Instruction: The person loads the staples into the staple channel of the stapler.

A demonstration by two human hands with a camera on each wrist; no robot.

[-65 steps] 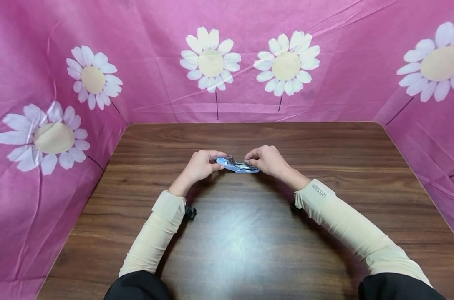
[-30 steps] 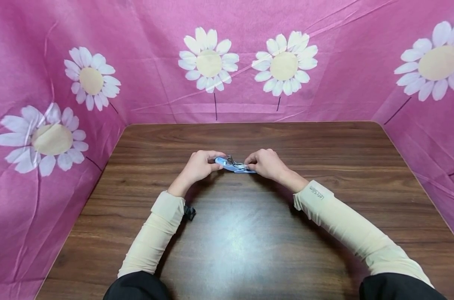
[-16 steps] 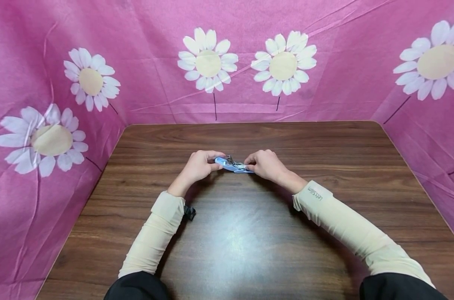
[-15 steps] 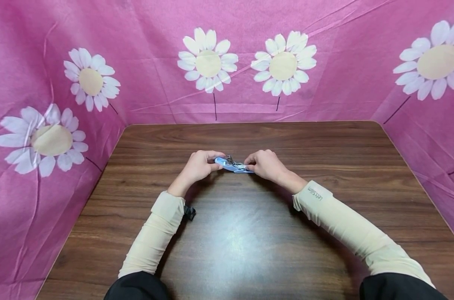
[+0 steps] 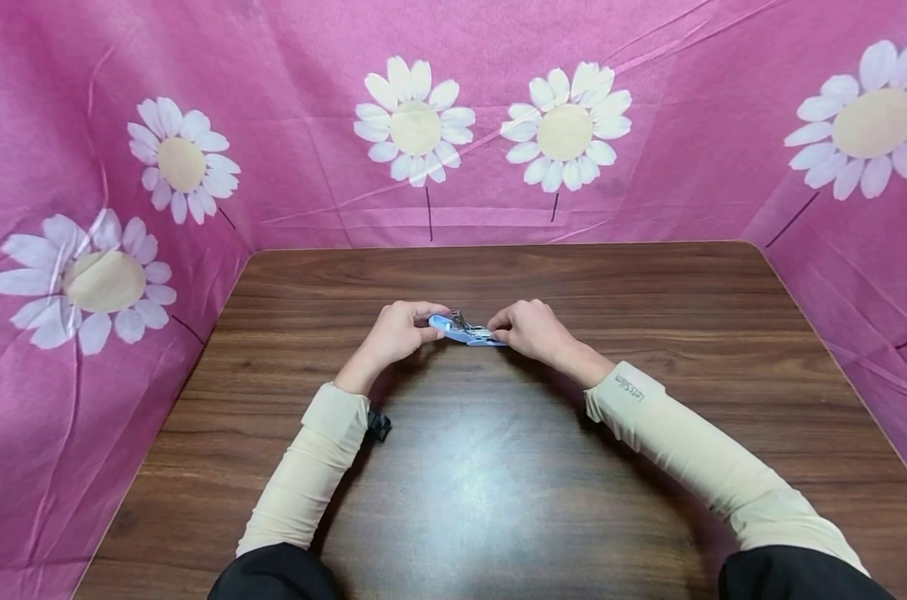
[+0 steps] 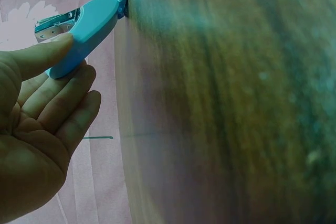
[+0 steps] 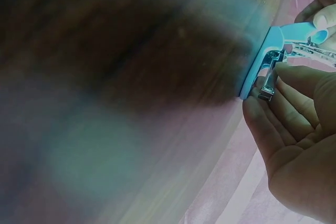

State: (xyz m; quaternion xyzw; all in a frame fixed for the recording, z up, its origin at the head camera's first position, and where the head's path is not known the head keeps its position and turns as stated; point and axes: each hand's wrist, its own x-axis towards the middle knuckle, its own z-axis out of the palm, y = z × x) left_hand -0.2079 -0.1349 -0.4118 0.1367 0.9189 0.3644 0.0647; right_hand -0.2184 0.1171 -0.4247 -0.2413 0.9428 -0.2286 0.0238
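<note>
A light blue stapler [image 5: 461, 332] is held low over the table between both hands, its top cover swung up away from the base. My left hand [image 5: 399, 332] grips the cover end between thumb and fingers; in the left wrist view the thumb lies on the blue cover [image 6: 94, 27]. My right hand [image 5: 532, 327] pinches the other end. In the right wrist view its thumb is on the metal staple channel [image 7: 270, 80], with fingers behind and at the tip of the blue base [image 7: 252, 72]. Whether staples lie under the right fingertips is hidden.
A brown wood-grain table [image 5: 453, 467] spreads under both arms. A pink cloth [image 5: 311, 150] with white daisies stands along the back and sides. A black strap piece [image 5: 379, 426] shows at the left wrist.
Over about two seconds my right hand has lowered slightly onto the stapler's right end, which its fingers now cover. My left hand keeps its grip; the last half second shows almost no movement.
</note>
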